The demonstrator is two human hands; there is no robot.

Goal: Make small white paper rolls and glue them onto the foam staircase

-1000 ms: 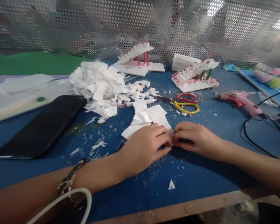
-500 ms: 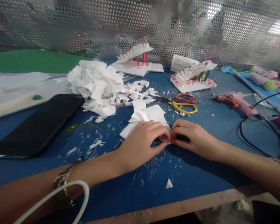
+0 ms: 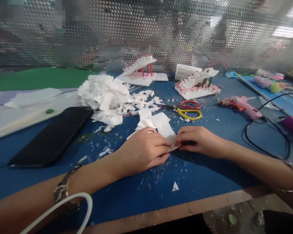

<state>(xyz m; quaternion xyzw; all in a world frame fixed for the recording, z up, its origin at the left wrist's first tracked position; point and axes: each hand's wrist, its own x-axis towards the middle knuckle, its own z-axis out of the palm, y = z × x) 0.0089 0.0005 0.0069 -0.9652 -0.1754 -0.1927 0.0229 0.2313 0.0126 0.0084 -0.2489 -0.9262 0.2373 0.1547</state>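
one narrow gap now shows between our left hand (image 3: 146, 148) and our right hand (image 3: 202, 141), where half a second ago the fingertips were all but touching. our left fingers have drawn back from the corner of the white paper (image 3: 162, 123) and lie flatter across it, which bares more of its edge. we cannot tell whether they grip it or only press it down. our right thumb and fingertips pinch the near right corner, so we judge that the right hand has the finer hold while the left steadies. the paper lies on the blue counter (image 3: 127, 198), under and just beyond our left fingers, with smaller white pieces overlapping it on the left. the scissors (image 3: 177, 108) lie beyond it, as they did, and so does the pile of scraps (image 3: 104, 94); the pink glue gun (image 3: 246, 105) rests off to the right, untouched.
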